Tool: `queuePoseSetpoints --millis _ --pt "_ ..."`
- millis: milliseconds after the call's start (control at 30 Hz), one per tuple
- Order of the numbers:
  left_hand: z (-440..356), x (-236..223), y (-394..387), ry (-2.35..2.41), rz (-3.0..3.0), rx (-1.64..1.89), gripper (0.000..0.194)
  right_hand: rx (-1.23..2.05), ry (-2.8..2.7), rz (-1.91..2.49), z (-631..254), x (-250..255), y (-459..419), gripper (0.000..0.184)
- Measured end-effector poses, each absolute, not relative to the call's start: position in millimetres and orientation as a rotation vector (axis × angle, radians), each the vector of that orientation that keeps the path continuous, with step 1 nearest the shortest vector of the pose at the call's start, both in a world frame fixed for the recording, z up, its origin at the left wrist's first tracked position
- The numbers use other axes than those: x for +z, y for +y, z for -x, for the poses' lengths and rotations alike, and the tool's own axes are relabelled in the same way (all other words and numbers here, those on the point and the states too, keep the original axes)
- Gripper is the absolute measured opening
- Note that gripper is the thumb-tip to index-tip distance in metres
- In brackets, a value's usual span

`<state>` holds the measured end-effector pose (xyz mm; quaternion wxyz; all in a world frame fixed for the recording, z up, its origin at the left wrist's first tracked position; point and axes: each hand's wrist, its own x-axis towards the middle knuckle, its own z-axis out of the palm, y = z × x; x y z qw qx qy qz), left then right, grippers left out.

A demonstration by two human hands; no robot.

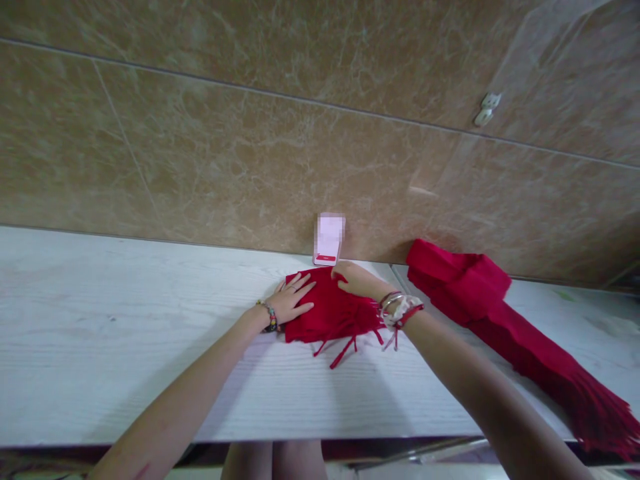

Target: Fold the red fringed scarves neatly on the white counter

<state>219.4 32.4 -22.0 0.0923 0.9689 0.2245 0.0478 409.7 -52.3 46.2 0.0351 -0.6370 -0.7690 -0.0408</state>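
Observation:
A red fringed scarf [327,313] lies folded into a small bundle on the white table, its tassels spilling toward the front edge. My left hand [290,301] rests flat on the left part of the cloth, fingers spread. At the cloth's upper right edge, my right hand [350,277] has its fingers curled in on the fabric; the fingertips are partly hidden. Just behind the scarf, a phone [327,241] with a light, blurred screen leans against the wall, close to my right fingers.
A second long red scarf [460,280] stretches across the right side of the white table [125,333], its fringe hanging near the front edge. A brown marbled tile wall [225,147] rises behind. A small white fixture [487,109] is stuck on it.

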Motion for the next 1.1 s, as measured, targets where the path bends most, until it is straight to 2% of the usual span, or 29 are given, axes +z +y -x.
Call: queuePoseSetpoints --millis 67,233,400,467,667,767,900,1100 --pt "-218.8 -22.7 33.2 0.667 -2.874 0.108 0.057 -0.123 -2.425 2.064 -409.9 44.2 -55.7 0.023" --pt "-217.8 -18.4 31.6 0.703 -2.859 0.053 0.057 -0.355 -2.311 2.295 -441.3 50.3 -74.7 0.026" --pt "-218.2 -17.8 31.1 0.685 -2.892 0.087 0.058 -0.272 -2.386 1.957 -433.8 49.4 -79.5 0.037" --pt "-218.3 -18.9 31.2 0.700 -2.892 0.076 0.057 -0.246 -2.488 1.910 -424.2 45.5 -75.8 0.034" --pt "-217.7 -16.8 30.5 0.729 -2.866 0.026 0.057 -0.524 -2.541 2.251 -446.5 45.8 -86.1 0.023" --pt "-217.8 -14.7 29.9 0.714 -2.887 0.049 0.056 -0.430 -2.351 2.421 -468.0 53.2 -101.0 0.022" --pt "-219.5 -15.7 27.6 0.645 -2.959 0.178 0.051 -0.307 -2.236 2.172 -452.5 58.1 -104.9 0.024" --pt "-219.8 -20.1 26.4 0.626 -2.919 0.086 0.055 -0.100 -2.543 1.731 -391.9 41.3 -101.7 0.022"
